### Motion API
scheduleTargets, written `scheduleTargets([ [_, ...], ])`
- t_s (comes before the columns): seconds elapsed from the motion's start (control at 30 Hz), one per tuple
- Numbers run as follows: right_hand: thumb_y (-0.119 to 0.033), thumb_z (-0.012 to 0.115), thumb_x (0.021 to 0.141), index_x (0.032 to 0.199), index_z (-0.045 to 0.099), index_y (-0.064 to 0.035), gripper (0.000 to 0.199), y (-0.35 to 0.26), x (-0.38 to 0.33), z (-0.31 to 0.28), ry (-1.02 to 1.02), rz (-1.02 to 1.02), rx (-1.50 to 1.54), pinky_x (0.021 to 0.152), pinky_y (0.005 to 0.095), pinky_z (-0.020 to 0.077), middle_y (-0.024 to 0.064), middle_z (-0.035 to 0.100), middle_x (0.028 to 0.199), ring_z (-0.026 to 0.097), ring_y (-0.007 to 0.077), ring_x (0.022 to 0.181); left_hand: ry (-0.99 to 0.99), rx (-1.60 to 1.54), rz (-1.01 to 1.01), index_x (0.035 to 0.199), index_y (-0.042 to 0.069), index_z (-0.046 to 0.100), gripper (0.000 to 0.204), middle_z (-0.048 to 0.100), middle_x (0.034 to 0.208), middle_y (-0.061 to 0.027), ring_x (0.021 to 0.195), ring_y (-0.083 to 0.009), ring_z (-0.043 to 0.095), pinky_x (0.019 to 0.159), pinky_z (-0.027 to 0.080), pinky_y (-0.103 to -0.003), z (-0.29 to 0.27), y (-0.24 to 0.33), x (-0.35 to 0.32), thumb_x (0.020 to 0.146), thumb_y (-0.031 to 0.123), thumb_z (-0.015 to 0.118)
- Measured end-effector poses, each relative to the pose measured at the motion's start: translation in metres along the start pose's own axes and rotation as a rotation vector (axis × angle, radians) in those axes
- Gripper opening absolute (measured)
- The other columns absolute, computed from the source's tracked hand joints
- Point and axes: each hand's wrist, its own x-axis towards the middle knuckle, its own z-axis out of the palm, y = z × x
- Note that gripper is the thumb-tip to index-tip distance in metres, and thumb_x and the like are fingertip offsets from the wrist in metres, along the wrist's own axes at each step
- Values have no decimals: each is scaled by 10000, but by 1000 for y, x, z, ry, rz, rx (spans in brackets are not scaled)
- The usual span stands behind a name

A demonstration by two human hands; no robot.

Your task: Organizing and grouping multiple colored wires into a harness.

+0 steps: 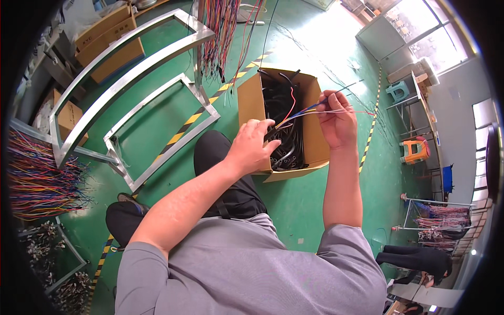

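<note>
In front of me stands an open cardboard box (250, 100) filled with coiled black tubing (282, 105). Over its near left side, my left hand (254, 143) is closed around the dark end from which a bundle of thin coloured wires (300, 114) emerges. The bundle has blue, red, yellow and pale strands. My right hand (337, 116), above the box's right wall, pinches the strands between thumb and fingers; their loose ends stick out beyond it, a dark one up and a red one to the right. The left palm hides part of what it grips.
A metal frame (142, 65) stands on the left, with wire bundles hanging at its top (218, 37) and left (44, 176). Yellow-black tape (181, 131) crosses the green floor. On the right are a teal stool (397, 92), an orange stool (415, 151), a wire rack (441, 223) and a person (420, 260).
</note>
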Motion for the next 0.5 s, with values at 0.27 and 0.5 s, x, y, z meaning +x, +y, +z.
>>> scheduleTargets([
  [0.27,-58,641,1066,1150,715,18,136,32,-19,11,-240,-235,159,910,366,592,162,670,1126,669,279,1006,-86,-640,-203,1465,97,667,389,740,850,2,673,-62,596,649,513,-254,-13,9,17,1081,147,625],
  [0.5,-39,620,1075,1363,625,9,292,47,-22,3,-225,-20,333,915,394,615,211,668,1156,685,300,1015,-51,-575,-91,1468,96,666,407,750,879,-3,739,-72,621,706,527,-261,-21,16,8,1063,138,674],
])
